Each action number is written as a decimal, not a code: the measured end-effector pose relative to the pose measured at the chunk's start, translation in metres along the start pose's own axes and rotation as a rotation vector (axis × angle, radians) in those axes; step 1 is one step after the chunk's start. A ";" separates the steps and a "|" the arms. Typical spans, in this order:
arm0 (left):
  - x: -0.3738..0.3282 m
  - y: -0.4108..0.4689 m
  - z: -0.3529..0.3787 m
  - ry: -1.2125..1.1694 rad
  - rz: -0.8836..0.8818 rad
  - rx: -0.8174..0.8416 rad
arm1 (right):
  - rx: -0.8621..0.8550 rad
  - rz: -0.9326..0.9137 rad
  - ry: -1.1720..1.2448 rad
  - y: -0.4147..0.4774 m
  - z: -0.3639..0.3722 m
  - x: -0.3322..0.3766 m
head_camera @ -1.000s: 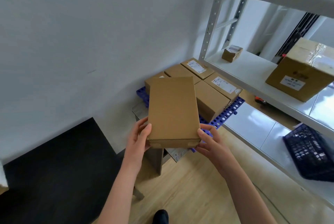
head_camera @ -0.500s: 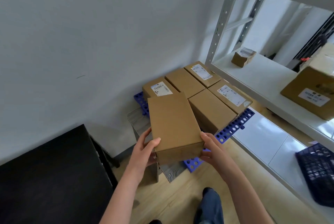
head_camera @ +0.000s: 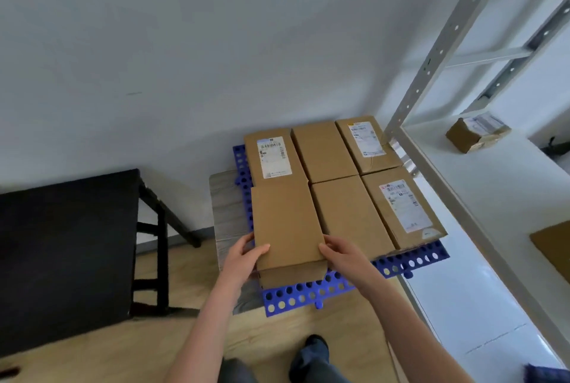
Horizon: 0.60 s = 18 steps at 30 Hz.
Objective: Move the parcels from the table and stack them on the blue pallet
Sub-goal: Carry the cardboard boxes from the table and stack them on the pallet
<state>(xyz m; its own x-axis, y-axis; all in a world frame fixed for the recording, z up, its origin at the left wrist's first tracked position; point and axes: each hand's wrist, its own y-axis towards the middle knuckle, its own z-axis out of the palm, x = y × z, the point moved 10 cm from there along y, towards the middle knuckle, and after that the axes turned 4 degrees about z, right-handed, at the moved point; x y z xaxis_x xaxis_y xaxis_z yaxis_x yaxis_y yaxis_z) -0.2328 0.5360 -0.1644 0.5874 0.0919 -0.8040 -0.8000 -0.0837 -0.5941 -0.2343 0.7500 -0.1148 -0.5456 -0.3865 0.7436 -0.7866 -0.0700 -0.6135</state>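
A plain brown parcel (head_camera: 285, 225) sits at the front left of the blue perforated pallet (head_camera: 311, 293), level with the other boxes. My left hand (head_camera: 243, 259) grips its near left corner and my right hand (head_camera: 344, 256) grips its near right corner. Several more brown parcels fill the pallet: a labelled one (head_camera: 271, 155) behind it, a plain one (head_camera: 350, 216) to its right, and a labelled one (head_camera: 402, 208) at the far right.
A black table (head_camera: 64, 256) stands to the left. A white metal shelf rack (head_camera: 481, 194) runs along the right, with a small box (head_camera: 473, 135) on it. The white wall is right behind the pallet. Wooden floor lies below me.
I have stepped closer and lowered the parcel from in front of me down into the pallet's front left spot. Both hands stayed on its near corners.
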 end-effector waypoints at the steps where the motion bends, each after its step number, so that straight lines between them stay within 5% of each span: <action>1: 0.003 0.001 0.003 0.003 0.000 -0.032 | 0.012 -0.005 -0.048 0.005 -0.003 -0.002; 7: 0.004 0.001 0.010 0.243 0.054 -0.154 | 0.026 -0.061 -0.461 0.025 -0.003 -0.007; 18: 0.020 0.010 0.019 0.342 0.054 -0.129 | -0.040 -0.053 -0.533 0.033 -0.001 -0.005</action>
<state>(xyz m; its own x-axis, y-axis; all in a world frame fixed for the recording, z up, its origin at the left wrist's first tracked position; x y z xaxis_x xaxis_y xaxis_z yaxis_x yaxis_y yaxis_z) -0.2312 0.5558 -0.1858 0.5689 -0.2514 -0.7831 -0.8220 -0.2061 -0.5310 -0.2583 0.7509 -0.1386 -0.2905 -0.7976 0.5286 -0.8254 -0.0707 -0.5601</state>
